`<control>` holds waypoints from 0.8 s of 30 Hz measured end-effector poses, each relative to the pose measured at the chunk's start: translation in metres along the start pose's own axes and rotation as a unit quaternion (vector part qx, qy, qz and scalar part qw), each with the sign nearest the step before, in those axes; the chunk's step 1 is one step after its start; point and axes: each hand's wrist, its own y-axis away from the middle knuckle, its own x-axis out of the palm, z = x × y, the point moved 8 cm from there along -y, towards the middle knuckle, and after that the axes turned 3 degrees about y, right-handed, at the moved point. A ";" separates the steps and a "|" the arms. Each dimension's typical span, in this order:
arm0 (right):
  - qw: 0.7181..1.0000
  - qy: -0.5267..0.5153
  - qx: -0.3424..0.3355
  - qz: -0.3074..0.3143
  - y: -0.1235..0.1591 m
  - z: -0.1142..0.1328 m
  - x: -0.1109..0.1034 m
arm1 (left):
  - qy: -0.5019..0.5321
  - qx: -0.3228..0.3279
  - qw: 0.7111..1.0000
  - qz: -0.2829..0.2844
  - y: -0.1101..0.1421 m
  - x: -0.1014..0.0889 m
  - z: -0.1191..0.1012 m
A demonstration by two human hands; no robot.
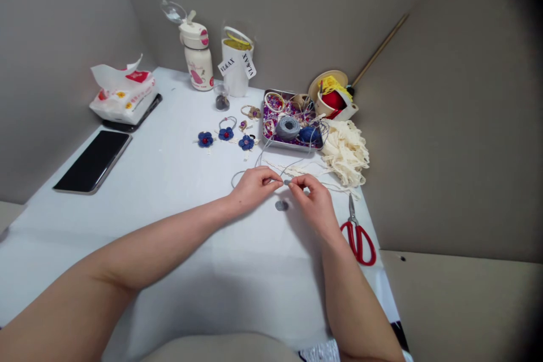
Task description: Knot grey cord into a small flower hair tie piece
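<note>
Observed, left to right. Well left of the fingers, a black smartphone (93, 161) lay on a white-covered table (169, 186). Farther left and beyond the fingers, an opened tissue packet (123, 95) rested on a dark flat device (146, 112).

Beyond the fingers stood a cream flip-top water bottle (197, 59), with a small glass jar (221, 97) and a tagged clear cup (236, 65) to its right. Three blue crocheted flowers (225, 133) lay nearer, up and left of the fingers.

Left hand (254, 188): arm came in from lower left; thumb and fingertips (278, 181) were pinched narrowly on a small grey piece (287, 182), too small to identify. Right hand (311, 201): fingertips (293, 183) were also closed narrowly on the same piece from the opposite side. A thin grey cord (237, 178) looped out left of the fingers and ran up toward the tray. A grey disc (281, 205) lay on the table just below the fingers.

Directly beyond the fingers sat a metal tray (288, 147) holding a grey cord spool (287, 128) and a blue ball (309, 136). To the right of the fingers lay cream lace trim (345, 153); red-handled scissors (358, 243) lay lower right.
</note>
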 end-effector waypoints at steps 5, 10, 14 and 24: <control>0.999 0.029 -0.023 0.020 -0.001 0.004 0.001 | -0.012 0.007 1.000 0.008 0.000 0.001 0.001; 0.995 0.069 -0.048 0.052 -0.002 0.007 0.002 | -0.019 -0.002 0.999 0.034 0.001 0.006 0.005; 0.993 0.074 -0.052 0.075 -0.002 0.008 0.003 | -0.014 0.001 0.999 0.045 0.001 0.007 0.002; 0.962 -0.240 0.130 -0.030 0.003 -0.016 0.019 | 0.187 -0.101 0.976 -0.046 0.002 0.000 0.015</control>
